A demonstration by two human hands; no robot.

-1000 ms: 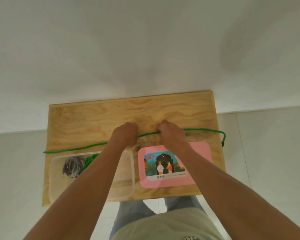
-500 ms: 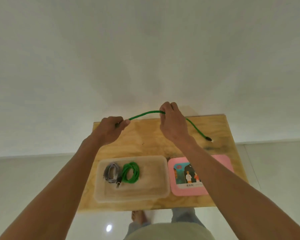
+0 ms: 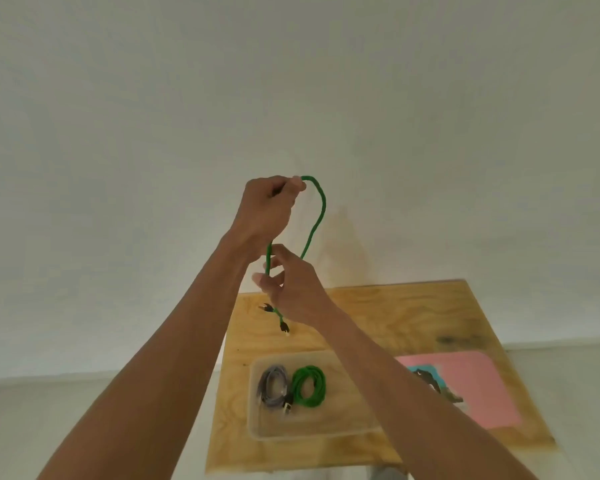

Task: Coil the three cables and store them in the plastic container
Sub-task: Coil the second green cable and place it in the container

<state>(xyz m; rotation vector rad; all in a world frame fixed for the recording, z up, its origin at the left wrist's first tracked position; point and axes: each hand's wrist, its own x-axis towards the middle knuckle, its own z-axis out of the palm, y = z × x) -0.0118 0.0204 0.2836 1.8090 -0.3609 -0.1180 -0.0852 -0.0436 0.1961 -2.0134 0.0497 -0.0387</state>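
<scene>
2 coiled cables, 1 held cable.

Container on table, lid to its right; two coiled cables side by side inside container.

Two bare forearms (no sleeves), ringless hands.

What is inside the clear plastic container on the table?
Inside the container lie a coiled grey cable and a coiled green cable, side by side. The right forearm covers its right end, so that part cannot be seen.
</scene>
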